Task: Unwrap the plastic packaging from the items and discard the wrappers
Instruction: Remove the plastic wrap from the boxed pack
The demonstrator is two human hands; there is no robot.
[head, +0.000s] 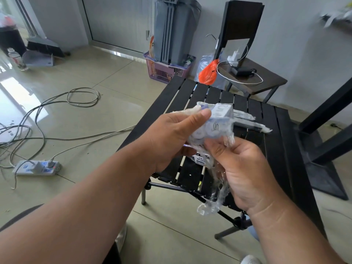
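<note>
Item: small boxed pack in clear plastic wrap, above slatted table | left hand at 9 o'clock grips it steady, I judge | right hand at 5 o'clock pinches wrap to peel.

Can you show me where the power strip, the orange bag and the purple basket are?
Power strip (pixel 37 168): head view, on its white top.
Orange bag (pixel 207 72): head view, on its bulging middle.
Purple basket (pixel 163 72): head view, on its slatted front wall.

Wrapped pack above slatted table; chair behind table; power strip left on floor.
</note>
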